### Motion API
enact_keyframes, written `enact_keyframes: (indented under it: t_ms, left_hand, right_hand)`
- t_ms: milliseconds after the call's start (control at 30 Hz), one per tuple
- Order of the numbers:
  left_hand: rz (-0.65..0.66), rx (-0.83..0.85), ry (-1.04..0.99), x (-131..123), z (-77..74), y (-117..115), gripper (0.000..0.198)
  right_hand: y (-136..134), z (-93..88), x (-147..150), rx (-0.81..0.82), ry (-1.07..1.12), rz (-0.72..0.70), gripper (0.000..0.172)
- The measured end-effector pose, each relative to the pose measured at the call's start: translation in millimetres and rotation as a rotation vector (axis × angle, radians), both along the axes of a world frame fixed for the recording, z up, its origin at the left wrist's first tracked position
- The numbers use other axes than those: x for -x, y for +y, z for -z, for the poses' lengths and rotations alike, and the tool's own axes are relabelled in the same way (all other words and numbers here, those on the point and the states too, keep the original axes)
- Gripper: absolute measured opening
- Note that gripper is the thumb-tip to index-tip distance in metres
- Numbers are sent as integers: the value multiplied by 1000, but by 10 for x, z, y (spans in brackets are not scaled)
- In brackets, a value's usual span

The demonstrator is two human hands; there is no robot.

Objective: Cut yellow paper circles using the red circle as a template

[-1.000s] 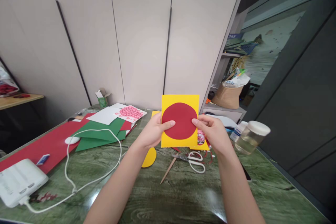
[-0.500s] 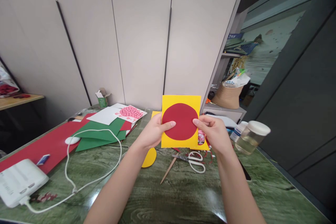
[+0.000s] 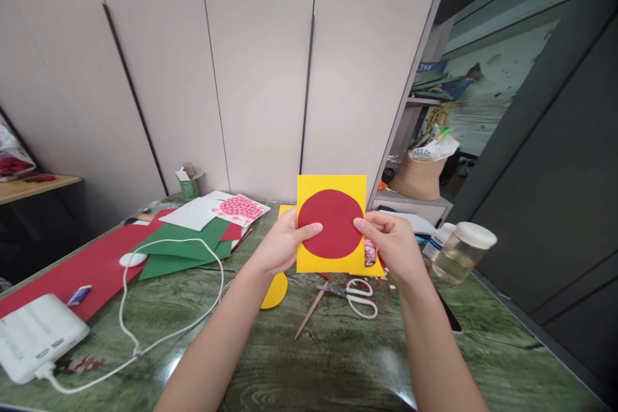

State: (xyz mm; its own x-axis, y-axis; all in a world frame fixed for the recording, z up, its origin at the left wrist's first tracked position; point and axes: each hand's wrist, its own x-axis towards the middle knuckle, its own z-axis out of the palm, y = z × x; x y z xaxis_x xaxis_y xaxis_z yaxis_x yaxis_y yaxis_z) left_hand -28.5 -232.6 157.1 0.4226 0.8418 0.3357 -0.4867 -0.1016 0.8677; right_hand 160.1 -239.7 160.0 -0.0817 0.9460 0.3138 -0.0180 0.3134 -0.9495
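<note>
You are holding the card (image 3: pixel 332 183) upright above the table (image 3: pixel 338 360), facing you; your left hand (image 3: pixel 279 246) and right hand (image 3: pixel 393 246) are pinching opposite edges, thumbs pressing the disc (image 3: pixel 331 224), likely keeping it flat; the card is showing yellow, uncreased; the disc red, roughly centred; scissors (image 3: pixel 360 296) are lying beneath.

I see pale cabinet doors (image 3: pixel 261 71) filling the wall ahead, a glossy green marbled table (image 3: pixel 338 360) beneath them catching a patch of glare, an open shelf unit (image 3: pixel 425 102) to the right with a woven basket (image 3: pixel 419 179) on it, a dark panel (image 3: pixel 555 174) beyond, a wooden ledge (image 3: pixel 29 185) far left
</note>
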Motion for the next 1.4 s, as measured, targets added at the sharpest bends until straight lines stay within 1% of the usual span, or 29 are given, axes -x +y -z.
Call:
enact_keyframes:
  t_ms: [133,233,367,433,500,533,600,667,700,767,833,900,967,1033,1100,1167,1200,1233,1300,1367,1400]
  left_hand:
    - [-13,7,-3,-9,0,-1,41]
    - [-24,23,-16,5,-4,12,40]
    - [-60,30,-59,63,-25,19,36]
    - [-83,30,-74,96,-43,13,35]
    - [-92,40,-80,123,-60,4,35]
    - [-92,45,-84,135,-68,0,35]
    - [-88,48,-95,155,-78,-4,37]
    - [-87,45,-108,173,-82,-2,38]
    - [-86,45,-113,181,-81,1,39]
    - [-76,55,-119,194,-66,18,39]
    - [-55,82,-102,200,-14,54,37]
    - [-38,132,-58,201,106,114,35]
    - [-49,212,-12,202,315,183,37]
    - [-72,325,29,209,604,236,40]
    - [-92,465,48,225,927,250,42]
    - [-95,587,48,247,1217,225,43]
    - [-96,626,47,257,1331,204,41]
    - [-88,657,47,265,1418,181,40]
    - [-53,692,47,271,1513,138,38]
    - [-36,707,47,266,1529,104,38]
    - [-38,706,45,261,1521,87,38]
  right_hand:
    - [11,2,12,-1,-9,-1,24]
    - [20,-6,-10,-51,-64,37,25]
    - [14,-61,-123,-171,-121,196,28]
    - [9,-90,-189,-202,-166,286,28]
    - [19,-78,-232,-224,-292,353,28]
    - [34,-43,-244,-232,-396,364,28]
    - [81,104,-251,-235,-710,325,27]
    - [133,354,-258,-232,-1136,195,26]
    - [153,506,-268,-213,-1211,161,22]
    - [168,822,-311,-188,-1291,137,19]
    - [152,1101,-380,-165,-1359,130,26]
    - [124,1299,-460,-144,-1403,100,31]
    - [111,1410,-530,-123,-1432,56,29]
    - [127,1454,-578,-102,-1448,11,25]
    - [166,1466,-599,-87,-1452,-44,24]
    - [215,1473,-599,-78,-1447,-90,27]
    - [238,1477,-596,-73,-1442,-105,30]
    - [258,1480,-596,-65,-1438,-113,28]
    - [282,1474,-617,-44,-1427,-127,22]
    - [281,1441,-681,-20,-1398,-111,19]
    - [271,1415,-726,-2,-1353,-71,17]
